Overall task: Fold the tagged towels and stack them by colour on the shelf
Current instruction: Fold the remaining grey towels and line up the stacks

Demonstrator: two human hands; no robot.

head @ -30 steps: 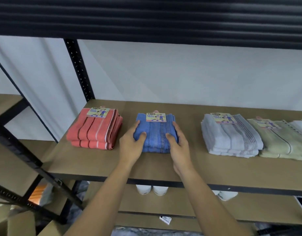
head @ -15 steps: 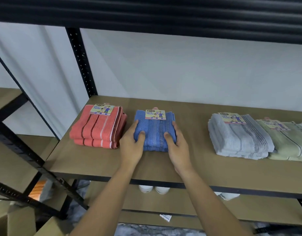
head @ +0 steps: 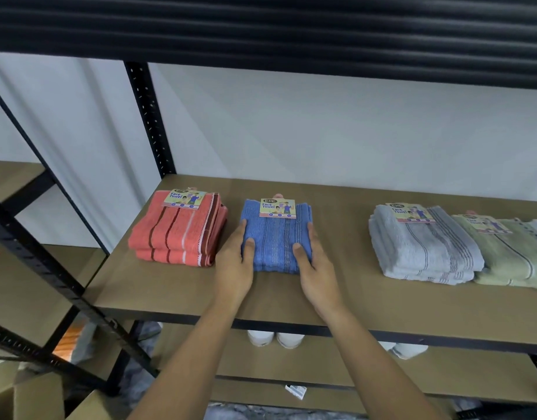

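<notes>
Here, both hands are on the blue towel (head: 276, 237). It lies folded flat on the shelf (head: 170, 292), set back a little from the front edge, between a coral stack and a grey stack.

The left hand (head: 234, 265) lies against the towel's left edge. Its fingers run straight along that side toward the back, and its thumb rests on top of the cloth near the front left corner. The right hand (head: 317, 268) mirrors it on the right edge, with fingers extended along the side and the thumb laid on the upper face.

Neither grip closes round the towel. Each is open and flat, so the two hands bracket the fold between them, with only the thumbs over the top. I cannot tell whether any fingertips reach under the edges.

A printed card tag (head: 278, 208) sits face up at the towel's back edge.

The coral stack (head: 176, 231), two folded striped towels with their own tag, lies just beside the left hand; whether they touch cannot be told. The grey stack (head: 422, 247) lies well apart to the right, with a green towel (head: 510, 259) pressed against its far side.
</notes>
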